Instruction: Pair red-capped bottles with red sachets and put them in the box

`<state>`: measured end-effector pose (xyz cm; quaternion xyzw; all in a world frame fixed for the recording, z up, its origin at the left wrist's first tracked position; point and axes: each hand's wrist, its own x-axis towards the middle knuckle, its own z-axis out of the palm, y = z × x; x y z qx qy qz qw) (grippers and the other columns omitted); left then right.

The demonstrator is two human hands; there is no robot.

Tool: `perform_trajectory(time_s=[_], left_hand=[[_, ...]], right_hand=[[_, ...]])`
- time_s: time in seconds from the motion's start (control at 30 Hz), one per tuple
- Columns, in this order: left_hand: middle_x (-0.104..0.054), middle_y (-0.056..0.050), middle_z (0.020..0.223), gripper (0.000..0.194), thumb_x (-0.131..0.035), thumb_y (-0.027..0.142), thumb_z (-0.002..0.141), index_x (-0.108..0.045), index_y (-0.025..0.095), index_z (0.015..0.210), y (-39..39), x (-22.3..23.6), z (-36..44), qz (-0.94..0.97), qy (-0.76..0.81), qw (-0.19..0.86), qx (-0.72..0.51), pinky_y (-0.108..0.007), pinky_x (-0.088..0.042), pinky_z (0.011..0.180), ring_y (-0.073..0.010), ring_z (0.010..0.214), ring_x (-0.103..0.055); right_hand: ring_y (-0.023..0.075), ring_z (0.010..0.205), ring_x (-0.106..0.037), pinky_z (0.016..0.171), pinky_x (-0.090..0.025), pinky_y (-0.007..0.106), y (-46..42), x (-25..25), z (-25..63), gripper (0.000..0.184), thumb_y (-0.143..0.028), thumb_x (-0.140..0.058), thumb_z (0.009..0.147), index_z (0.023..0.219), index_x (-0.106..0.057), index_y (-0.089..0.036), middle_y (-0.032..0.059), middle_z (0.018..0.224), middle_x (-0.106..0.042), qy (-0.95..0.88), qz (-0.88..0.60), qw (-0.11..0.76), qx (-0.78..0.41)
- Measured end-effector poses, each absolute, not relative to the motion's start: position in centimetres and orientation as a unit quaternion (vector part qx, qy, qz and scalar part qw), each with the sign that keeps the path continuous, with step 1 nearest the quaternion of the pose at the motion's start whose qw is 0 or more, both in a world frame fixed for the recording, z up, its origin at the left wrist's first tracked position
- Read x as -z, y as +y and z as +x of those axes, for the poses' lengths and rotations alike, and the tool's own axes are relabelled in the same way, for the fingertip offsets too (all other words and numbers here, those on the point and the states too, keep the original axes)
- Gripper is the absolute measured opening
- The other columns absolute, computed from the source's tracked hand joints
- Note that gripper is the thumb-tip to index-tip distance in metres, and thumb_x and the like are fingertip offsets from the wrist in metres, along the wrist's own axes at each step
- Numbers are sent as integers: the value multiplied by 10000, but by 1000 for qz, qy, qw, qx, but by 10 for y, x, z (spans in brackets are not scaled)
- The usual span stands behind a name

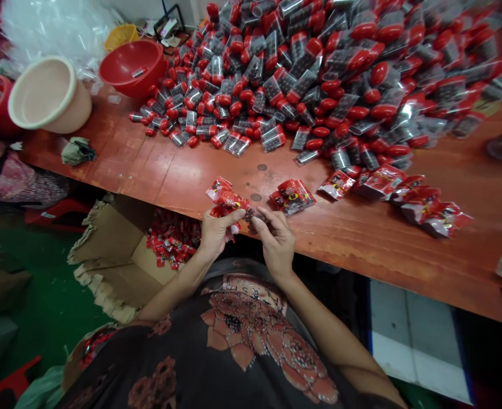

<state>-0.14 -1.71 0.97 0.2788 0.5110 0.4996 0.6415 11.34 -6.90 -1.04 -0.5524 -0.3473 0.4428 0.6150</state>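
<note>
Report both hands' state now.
Left hand: closed on red packaging, thumb at small dark piece.
Right hand: fingertips closed on that small dark piece.

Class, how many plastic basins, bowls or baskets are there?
4: red bowl left of the pile, yellow basket behind that bowl, cream basin left of both, red basin at the left edge. More may be hidden.

The reddish table (166, 182) holds a heap of red-capped packs (272, 88) beyond the fingers (263, 227), red packets (294, 196) close by them, a cream tub (78, 108) further left.
</note>
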Motion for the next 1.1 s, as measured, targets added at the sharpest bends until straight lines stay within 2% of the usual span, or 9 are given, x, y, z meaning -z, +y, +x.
perform_trajectory(time_s=[0.13, 0.27, 0.37, 0.67, 0.73, 0.83, 0.9, 0.97, 1.1], left_hand=[[-669, 24, 619, 284, -879, 254, 523, -689, 148, 707, -20, -12, 2, 274, 506, 650, -496, -182, -410, 426, -60, 429, -531], [-738, -30, 782, 345, -886, 243, 500, -719, 152, 789, -10, -11, -5, 279, 497, 648, -506, -242, -520, 675, -139, 662, -671], [-751, -42, 845, 448, -876, 238, 516, -728, 171, 933, -4, -10, -12, 292, 490, 661, -488, -267, -522, 743, -159, 725, -690], [-734, -19, 813, 538, -867, 233, 549, -701, 203, 1060, -4, -11, -13, 332, 477, 644, -496, -267, -528, 710, -151, 694, -690], [-731, -17, 807, 550, -867, 256, 546, -698, 205, 1067, -4, -12, -12, 336, 487, 641, -488, -225, -506, 596, -134, 637, -670], [-727, -11, 795, 518, -858, 284, 556, -700, 193, 1041, -7, -13, -11, 341, 506, 637, -471, -174, -374, 394, -77, 478, -577], [-722, -9, 775, 445, -851, 289, 564, -707, 172, 969, -10, -13, -8, 337, 511, 639, -466, -169, -314, 346, -42, 400, -495], [-710, 0, 726, 359, -853, 277, 556, -706, 156, 859, -13, -12, -5, 327, 513, 641, -468, -170, -335, 363, -34, 388, -473], [-701, -1, 704, 277, -855, 240, 524, -684, 155, 725, -18, -8, 3, 300, 498, 655, -483, -213, -490, 555, -99, 556, -613]], right_hand=[[121, 714, -635, 652, -596, 319, -67, 10, 108, 278, -342, -657, 835, 1104, -693, -283, 25, 1004, -654, -236, -503, 619, -555], [122, 777, -605, 677, -572, 292, -70, 8, 113, 263, -297, -689, 814, 1076, -720, -300, 0, 909, -572, -331, -523, 613, -491], [121, 762, -560, 682, -530, 292, -71, 8, 119, 284, -261, -649, 850, 1122, -703, -321, -9, 841, -525, -428, -546, 588, -416], [125, 739, -516, 680, -482, 301, -69, 3, 128, 369, -197, -594, 888, 1219, -647, -353, -6, 820, -494, -569, -534, 542, -311], [122, 725, -522, 671, -504, 301, -70, 2, 125, 336, -217, -610, 877, 1182, -672, -344, -10, 805, -485, -544, -538, 548, -339], [117, 736, -580, 652, -567, 296, -72, 5, 114, 288, -273, -616, 873, 1145, -687, -333, -3, 876, -526, -427, -520, 586, -451], [120, 770, -624, 658, -599, 297, -73, 8, 107, 271, -304, -614, 873, 1133, -687, -326, 6, 955, -554, -341, -498, 611, -512], [124, 796, -639, 685, -612, 304, -73, 11, 103, 261, -319, -624, 864, 1116, -692, -314, 11, 994, -565, -302, -496, 626, -520], [136, 858, -628, 792, -590, 320, -74, 13, 105, 236, -299, -654, 842, 1072, -708, -296, 11, 957, -589, -337, -531, 628, -458]])
